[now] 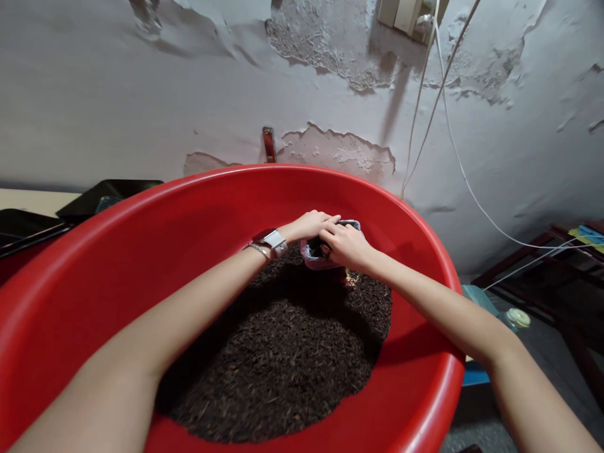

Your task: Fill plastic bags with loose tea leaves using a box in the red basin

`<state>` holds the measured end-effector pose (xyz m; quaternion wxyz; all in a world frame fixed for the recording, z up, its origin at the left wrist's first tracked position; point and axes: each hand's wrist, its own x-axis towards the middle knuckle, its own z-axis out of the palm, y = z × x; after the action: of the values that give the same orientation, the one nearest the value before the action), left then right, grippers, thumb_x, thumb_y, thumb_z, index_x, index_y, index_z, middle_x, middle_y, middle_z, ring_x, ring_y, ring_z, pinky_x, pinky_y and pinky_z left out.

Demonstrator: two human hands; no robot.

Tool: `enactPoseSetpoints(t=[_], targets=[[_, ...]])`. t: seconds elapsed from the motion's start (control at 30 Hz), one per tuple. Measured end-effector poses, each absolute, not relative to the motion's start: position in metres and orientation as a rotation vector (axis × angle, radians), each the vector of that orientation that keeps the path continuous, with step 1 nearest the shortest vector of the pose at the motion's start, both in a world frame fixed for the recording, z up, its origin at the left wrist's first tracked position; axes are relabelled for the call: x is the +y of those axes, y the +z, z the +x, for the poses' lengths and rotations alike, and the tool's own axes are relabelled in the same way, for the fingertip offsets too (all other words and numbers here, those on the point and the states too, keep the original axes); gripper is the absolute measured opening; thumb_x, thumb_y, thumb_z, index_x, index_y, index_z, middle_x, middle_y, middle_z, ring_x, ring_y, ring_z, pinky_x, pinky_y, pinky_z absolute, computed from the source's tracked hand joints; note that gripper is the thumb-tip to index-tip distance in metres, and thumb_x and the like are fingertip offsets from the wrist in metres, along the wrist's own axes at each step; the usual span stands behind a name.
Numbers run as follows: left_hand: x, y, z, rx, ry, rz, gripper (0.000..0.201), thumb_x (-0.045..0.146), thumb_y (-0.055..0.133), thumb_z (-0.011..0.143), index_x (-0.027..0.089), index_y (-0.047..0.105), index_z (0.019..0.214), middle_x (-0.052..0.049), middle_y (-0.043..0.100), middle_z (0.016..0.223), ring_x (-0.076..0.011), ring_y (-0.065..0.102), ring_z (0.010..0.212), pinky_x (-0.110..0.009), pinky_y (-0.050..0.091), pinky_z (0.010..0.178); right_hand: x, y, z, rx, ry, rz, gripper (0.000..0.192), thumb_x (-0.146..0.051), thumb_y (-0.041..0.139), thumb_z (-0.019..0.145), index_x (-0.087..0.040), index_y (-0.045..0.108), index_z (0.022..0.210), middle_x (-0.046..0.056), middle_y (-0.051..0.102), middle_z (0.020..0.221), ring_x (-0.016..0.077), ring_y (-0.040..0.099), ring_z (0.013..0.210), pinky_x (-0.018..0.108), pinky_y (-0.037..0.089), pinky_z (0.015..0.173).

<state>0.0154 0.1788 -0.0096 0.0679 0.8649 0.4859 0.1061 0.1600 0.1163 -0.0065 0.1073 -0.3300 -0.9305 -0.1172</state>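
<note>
Inside a large red plastic tub (160, 258) lies a heap of dark brown, dry, loose bits (278, 358) that look like tea leaves. At the heap's far side is a small container lined with a clear plastic bag (323, 263), with dark stuff inside it. My left hand (309, 225) holds its left and far edge, fingers reaching toward the other hand. My right hand (350, 246) is closed at the opening, its curled fingers on the lining; the fingertips are partly hidden. A shiny red-and-gold wrapper (350, 279) shows just below my right hand.
Black trays (111, 189) stand on a pale surface left of the tub. Behind rises a peeling wall (226, 100) with hanging white cables (465, 179). To the right are a dark red wooden rack (533, 258) and a jar with a pale lid (518, 318).
</note>
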Motion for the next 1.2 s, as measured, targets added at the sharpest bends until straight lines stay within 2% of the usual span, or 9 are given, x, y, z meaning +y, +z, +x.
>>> enactPoseSetpoints(t=[0.17, 0.27, 0.37, 0.4, 0.5, 0.6, 0.7, 0.97, 1.2], targets=[[0.174, -0.006, 0.019, 1.566, 0.287, 2.566, 0.046, 0.043, 0.028, 0.092, 0.019, 0.063, 0.110, -0.009, 0.067, 0.104, -0.0223, 0.061, 0.091, -0.026, 0.040, 0.074, 0.095, 0.004, 0.153, -2.842, -0.680, -0.625, 0.027, -0.017, 0.028, 0.091, -0.013, 0.053, 0.099, 0.012, 0.054, 0.098, 0.0222, 0.049, 0.096, 0.041, 0.036, 0.089], [0.169, -0.005, 0.018, 1.545, 0.407, 2.451, 0.057, 0.050, 0.022, 0.091, 0.016, 0.067, 0.101, -0.010, 0.068, 0.100, -0.0216, 0.062, 0.086, -0.025, 0.041, 0.070, 0.072, -0.001, 0.143, -2.994, -0.629, -0.281, 0.030, -0.018, 0.024, 0.092, -0.016, 0.053, 0.099, 0.009, 0.054, 0.093, 0.0187, 0.050, 0.087, 0.034, 0.041, 0.079], [0.166, -0.004, 0.018, 1.549, 0.432, 2.409, 0.058, 0.052, 0.022, 0.090, 0.017, 0.068, 0.101, -0.010, 0.068, 0.101, -0.0222, 0.062, 0.087, -0.025, 0.041, 0.072, 0.056, -0.024, 0.135, -3.134, -0.478, -0.146, 0.027, -0.025, 0.033, 0.091, -0.017, 0.050, 0.110, 0.010, 0.053, 0.103, 0.0181, 0.052, 0.085, 0.032, 0.045, 0.071], [0.166, -0.004, 0.018, 1.560, 0.426, 2.410, 0.058, 0.052, 0.022, 0.090, 0.018, 0.067, 0.102, -0.009, 0.068, 0.103, -0.0225, 0.062, 0.090, -0.025, 0.041, 0.073, 0.054, -0.034, 0.135, -3.165, -0.414, -0.169, 0.031, -0.031, 0.038, 0.090, -0.017, 0.047, 0.116, 0.011, 0.051, 0.110, 0.0191, 0.053, 0.087, 0.033, 0.046, 0.071], [0.167, -0.004, 0.018, 1.579, 0.408, 2.417, 0.058, 0.052, 0.022, 0.090, 0.018, 0.066, 0.105, -0.010, 0.067, 0.106, -0.0228, 0.061, 0.093, -0.026, 0.041, 0.075, 0.058, -0.068, 0.140, -3.225, -0.192, -0.437, 0.067, -0.056, 0.048, 0.080, -0.018, 0.033, 0.133, 0.018, 0.037, 0.132, 0.0293, 0.049, 0.106, 0.042, 0.046, 0.079], [0.167, -0.003, 0.019, 1.560, 0.398, 2.431, 0.056, 0.049, 0.022, 0.091, 0.018, 0.066, 0.106, -0.010, 0.067, 0.106, -0.0217, 0.061, 0.091, -0.025, 0.041, 0.075, 0.069, -0.092, 0.149, -3.257, 0.138, -0.892, 0.086, -0.073, 0.037, 0.074, -0.021, 0.024, 0.140, 0.023, 0.026, 0.140, 0.0392, 0.041, 0.118, 0.053, 0.044, 0.082], [0.166, -0.002, 0.019, 1.535, 0.393, 2.451, 0.054, 0.048, 0.022, 0.091, 0.019, 0.066, 0.106, -0.009, 0.067, 0.106, -0.0209, 0.061, 0.090, -0.025, 0.041, 0.075, 0.075, -0.104, 0.155, -3.234, 0.337, -1.073, 0.085, -0.075, 0.034, 0.073, -0.019, 0.030, 0.138, 0.022, 0.029, 0.138, 0.0392, 0.040, 0.120, 0.053, 0.041, 0.087], [0.166, -0.002, 0.019, 1.551, 0.392, 2.438, 0.055, 0.049, 0.023, 0.091, 0.017, 0.067, 0.102, -0.010, 0.067, 0.103, -0.0208, 0.062, 0.087, -0.025, 0.041, 0.073, 0.080, -0.098, 0.149, -3.070, 0.611, -1.317, 0.094, -0.077, 0.052, 0.059, -0.017, 0.043, 0.130, 0.019, 0.043, 0.128, 0.0333, 0.054, 0.105, 0.043, 0.046, 0.084], [0.169, -0.005, 0.018, 1.535, 0.412, 2.454, 0.058, 0.051, 0.022, 0.090, 0.016, 0.067, 0.102, -0.011, 0.067, 0.104, -0.0223, 0.061, 0.089, -0.026, 0.041, 0.075, 0.084, -0.087, 0.146, -3.035, 0.822, -1.402, 0.062, -0.060, 0.056, 0.071, -0.018, 0.057, 0.116, 0.012, 0.058, 0.114, 0.0278, 0.055, 0.106, 0.036, 0.045, 0.085]])
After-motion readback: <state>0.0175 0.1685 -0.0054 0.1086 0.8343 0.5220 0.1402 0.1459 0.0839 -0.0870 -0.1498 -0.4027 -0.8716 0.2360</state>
